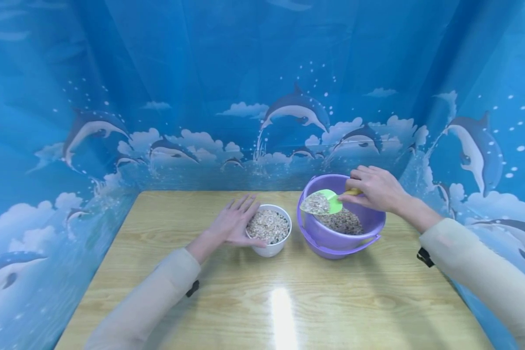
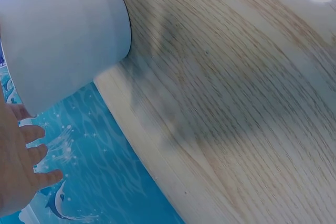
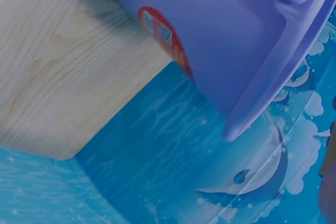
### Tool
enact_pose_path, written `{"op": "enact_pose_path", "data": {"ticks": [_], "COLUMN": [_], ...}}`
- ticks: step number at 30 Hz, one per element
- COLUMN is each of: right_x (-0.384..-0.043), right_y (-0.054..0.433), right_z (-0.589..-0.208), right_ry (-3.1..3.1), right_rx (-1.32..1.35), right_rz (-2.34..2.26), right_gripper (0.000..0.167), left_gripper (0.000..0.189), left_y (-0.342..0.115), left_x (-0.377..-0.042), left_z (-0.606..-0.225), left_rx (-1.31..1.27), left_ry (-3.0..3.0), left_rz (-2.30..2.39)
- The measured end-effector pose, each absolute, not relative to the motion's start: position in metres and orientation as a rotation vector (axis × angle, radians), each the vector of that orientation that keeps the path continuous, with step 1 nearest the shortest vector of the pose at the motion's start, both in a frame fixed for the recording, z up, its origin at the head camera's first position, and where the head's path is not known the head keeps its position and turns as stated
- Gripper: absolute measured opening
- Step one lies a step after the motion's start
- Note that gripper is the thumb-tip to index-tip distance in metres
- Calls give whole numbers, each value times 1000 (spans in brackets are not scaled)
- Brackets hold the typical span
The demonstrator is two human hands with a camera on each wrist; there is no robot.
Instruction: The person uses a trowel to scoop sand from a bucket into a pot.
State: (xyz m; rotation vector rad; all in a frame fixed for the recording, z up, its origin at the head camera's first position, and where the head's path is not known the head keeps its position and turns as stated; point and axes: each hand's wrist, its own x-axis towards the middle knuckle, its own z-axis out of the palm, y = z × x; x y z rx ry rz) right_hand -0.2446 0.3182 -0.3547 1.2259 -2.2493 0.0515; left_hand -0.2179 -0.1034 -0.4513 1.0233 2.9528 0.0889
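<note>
My right hand (image 1: 374,187) grips the yellow handle of a small toy shovel (image 1: 336,203) with a green blade. Pale, gravel-like grains lie heaped on the blade, which is over the left part of a purple bucket (image 1: 306,226). More of the same grains (image 1: 343,222) cover the inside of the bucket low down. To its left stands a white bowl (image 1: 269,251), filled close to the rim with mixed light and dark grains (image 1: 268,226). Against the bowl's left side rests my left hand (image 1: 234,223), its fingers extended and spread, the thumb along the near rim.
The wooden table (image 1: 201,301) has its back edge just behind the bowl and bucket. A blue curtain (image 1: 227,73) printed with dolphins hangs behind and on both sides. The bucket's purple carry handle (image 1: 341,252) hangs down its front. A red label (image 3: 165,38) sticks to the bucket's side.
</note>
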Motion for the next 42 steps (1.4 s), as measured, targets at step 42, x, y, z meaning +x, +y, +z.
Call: {"op": "enact_pose_path", "data": {"ticks": [42], "right_x": [-272], "right_y": [227], "right_z": [-367], "right_ry": [-2286], "right_rx": [1484], "right_rz": [-95], "right_gripper": [36], "left_gripper": [140], "left_y": [-108], "left_x": [-216], "left_z": [-451], "left_rx": [1013], "left_ry": [2952], "left_rz": [80]}}
